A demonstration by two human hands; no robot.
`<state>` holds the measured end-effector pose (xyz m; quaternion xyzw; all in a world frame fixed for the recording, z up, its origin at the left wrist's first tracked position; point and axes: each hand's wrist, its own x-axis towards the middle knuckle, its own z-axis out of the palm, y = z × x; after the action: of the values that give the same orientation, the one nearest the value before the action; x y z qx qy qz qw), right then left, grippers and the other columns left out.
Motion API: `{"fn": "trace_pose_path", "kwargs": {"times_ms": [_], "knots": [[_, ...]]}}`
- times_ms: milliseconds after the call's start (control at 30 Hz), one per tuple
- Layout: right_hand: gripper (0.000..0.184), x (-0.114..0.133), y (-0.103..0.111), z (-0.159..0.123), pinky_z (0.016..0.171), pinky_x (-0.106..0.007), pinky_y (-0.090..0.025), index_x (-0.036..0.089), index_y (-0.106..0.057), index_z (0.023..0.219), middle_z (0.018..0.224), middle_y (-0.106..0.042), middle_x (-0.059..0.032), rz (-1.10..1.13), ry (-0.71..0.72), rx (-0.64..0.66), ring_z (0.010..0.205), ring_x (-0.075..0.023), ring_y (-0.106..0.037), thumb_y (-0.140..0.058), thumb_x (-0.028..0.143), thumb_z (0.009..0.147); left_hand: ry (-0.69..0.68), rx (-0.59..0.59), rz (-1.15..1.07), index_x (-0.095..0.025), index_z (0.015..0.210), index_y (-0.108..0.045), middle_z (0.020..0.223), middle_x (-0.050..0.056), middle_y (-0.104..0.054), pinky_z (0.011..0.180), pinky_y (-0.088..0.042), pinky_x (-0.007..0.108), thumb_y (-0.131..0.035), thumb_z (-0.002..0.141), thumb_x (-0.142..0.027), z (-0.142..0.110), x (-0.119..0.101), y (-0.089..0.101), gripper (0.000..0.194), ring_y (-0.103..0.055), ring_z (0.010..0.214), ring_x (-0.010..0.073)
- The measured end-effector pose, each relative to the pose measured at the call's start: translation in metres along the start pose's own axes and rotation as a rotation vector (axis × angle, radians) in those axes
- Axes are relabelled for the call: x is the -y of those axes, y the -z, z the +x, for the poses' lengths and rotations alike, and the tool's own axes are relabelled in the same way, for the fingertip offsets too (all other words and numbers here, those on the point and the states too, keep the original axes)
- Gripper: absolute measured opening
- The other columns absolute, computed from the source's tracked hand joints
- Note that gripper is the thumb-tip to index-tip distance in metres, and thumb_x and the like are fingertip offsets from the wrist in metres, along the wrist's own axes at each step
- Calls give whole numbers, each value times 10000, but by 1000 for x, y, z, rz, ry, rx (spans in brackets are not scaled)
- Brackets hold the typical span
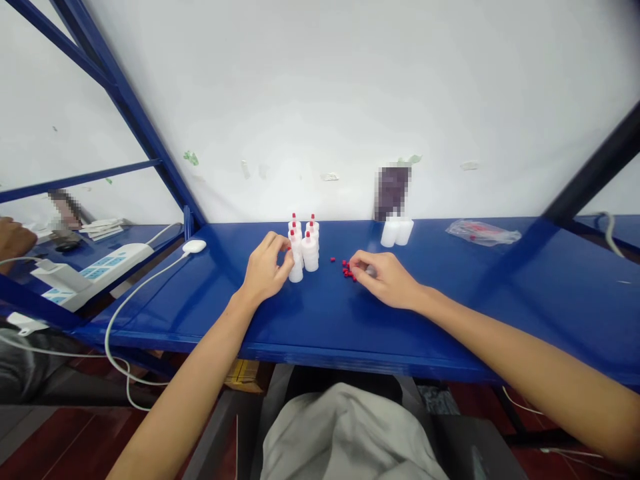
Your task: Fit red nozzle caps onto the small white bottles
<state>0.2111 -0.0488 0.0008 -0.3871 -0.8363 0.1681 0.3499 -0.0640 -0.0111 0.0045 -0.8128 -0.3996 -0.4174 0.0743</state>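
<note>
Caps [347,273] at right hand [381,276]; left hand [266,265] beside bottles [311,256] (red-tipped).

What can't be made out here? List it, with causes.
All in the head view:
Whatever the right hand may pinch: covered by the hand itself.
Lower parts of the rear bottles: blocked by the front bottles.
Dark object: pixelated.
Red contents of the clear bag: too small, blurred.
Other person's hand: cut off by the left edge.
</note>
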Motion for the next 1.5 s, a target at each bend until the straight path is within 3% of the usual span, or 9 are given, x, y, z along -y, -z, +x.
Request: {"fn": "trace_pose_path", "kwargs": {"times_ms": [133, 333, 433, 600, 900, 1000, 1133, 1200, 1500], "knots": [[77, 1, 1, 1, 624, -267, -378, 199, -574, 857, 736, -635, 10, -20, -11, 6, 623, -141, -545, -501, 177, 863, 16, 47, 51, -183, 903, -542, 816, 10, -533, 655, -403, 285, -488, 890, -221, 1, 0, 1, 68, -497, 703, 152], [155, -9, 2, 5, 676, -303, -399, 201, -500, 927, 836, -571, -21, -57, -1, -64, 716, -175, -511, -430, 122, 813, -105, -189, 56, -174, 982, -575, 783, 20, -583, 653, -442, 271, -502, 898, -227, -9, -25, -2, 123, -566, 690, 154], [204, -15, 1, 7, 736, -331, -430, 182, -512, 975, 905, -577, -59, -73, 0, -137, 783, -195, -542, -413, 106, 814, -242, 98, 57, -193, 1044, -594, 848, 37, -685, 661, -473, 268, -436, 940, -202, -14, -60, -16, 190, -643, 700, 161], [193, -15, 3, 9, 771, -342, -443, 170, -649, 937, 966, -656, -100, -94, -56, -197, 849, -221, -608, -461, 203, 911, 68, 613, 339, -113, 1366, -460, 859, 149, -710, 633, -503, 331, -376, 978, -182, 5, -94, -47, 403, -707, 742, 276], [303, -7, 7, 8, 763, -314, -422, 200, -626, 1133, 898, -679, -50, 28, -52, -164, 824, -207, -622, -403, 358, 1001, 159, 617, 400, -106, 1025, -629, 854, 178, -673, 655, -494, 371, -408, 926, -101, 22, -73, -66, 243, -693, 808, 312], [288, -4, 4, 7, 704, -293, -402, 183, -627, 954, 814, -635, -32, 123, -54, -134, 733, -175, -568, -409, 367, 985, 195, 454, 93, -151, 1041, -599, 696, 65, -620, 596, -455, 318, -453, 956, -217, 19, -78, -62, 183, -634, 635, 224], [307, -3, -4, 4, 580, -267, -352, 181, -538, 708, 672, -543, -5, 450, -120, -94, 610, -138, -459, -416, 358, 927, 532, 51, -938, -205, 1017, -531, 564, -73, -453, 500, -392, 219, -570, 913, -386, 21, -90, -62, 212, -491, 484, 106], [352, -3, -9, 3, 531, -264, -316, 173, -543, 667, 671, -552, -16, 593, -131, -42, 568, -128, -417, -386, 371, 912, 623, 15, -1270, -200, 1002, -533, 567, -82, -454, 480, -377, 198, -650, 859, -413, 21, -96, -64, 282, -481, 481, 85], [568, -4, -12, 1, 456, -260, -256, 181, -526, 583, 521, -432, 10, 734, -232, -47, 476, -115, -340, -357, 601, 926, 494, 181, -1299, -175, 978, -634, 612, -21, -584, 457, -303, 191, -714, 831, -423, 12, -101, -65, 299, -496, 514, 71]]}}
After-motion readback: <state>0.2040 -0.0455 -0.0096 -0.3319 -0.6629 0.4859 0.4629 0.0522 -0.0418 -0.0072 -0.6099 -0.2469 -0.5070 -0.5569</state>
